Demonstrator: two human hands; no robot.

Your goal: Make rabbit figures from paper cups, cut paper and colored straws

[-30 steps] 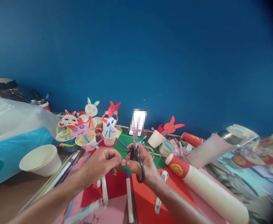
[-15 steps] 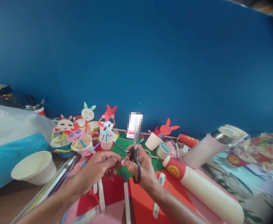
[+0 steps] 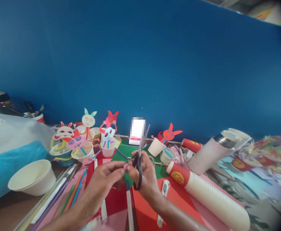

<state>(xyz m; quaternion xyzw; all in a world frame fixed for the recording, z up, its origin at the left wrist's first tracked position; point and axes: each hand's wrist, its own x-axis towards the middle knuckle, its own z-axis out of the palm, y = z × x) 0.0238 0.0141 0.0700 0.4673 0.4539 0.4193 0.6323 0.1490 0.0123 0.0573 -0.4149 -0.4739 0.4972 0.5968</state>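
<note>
Between the fingertips of both hands is a small pink piece (image 3: 126, 166). My left hand (image 3: 104, 179) pinches it from the left with thumb and forefinger. On its other side, my right hand (image 3: 146, 175) has its thumb at the piece and its fingers around black-handled scissors (image 3: 140, 157), whose blades point up and slightly right. Red and green paper sheets (image 3: 171, 205) lie beneath the hands. Behind my left hand stand paper cups with animal-faced figures, among them a light blue face (image 3: 107, 134) on a white cup (image 3: 107, 148).
A long stack of paper cups (image 3: 214, 199) lies at the right, beside a bottle (image 3: 202, 155) and a utility knife (image 3: 164, 189). An empty bowl (image 3: 33, 178) and coloured sticks are at the left. A blurred upright screen (image 3: 137, 128) stands against the blue wall.
My left hand has closed on the pink piece beside my right thumb. The scissors have tilted to the right. The view has shifted slightly.
</note>
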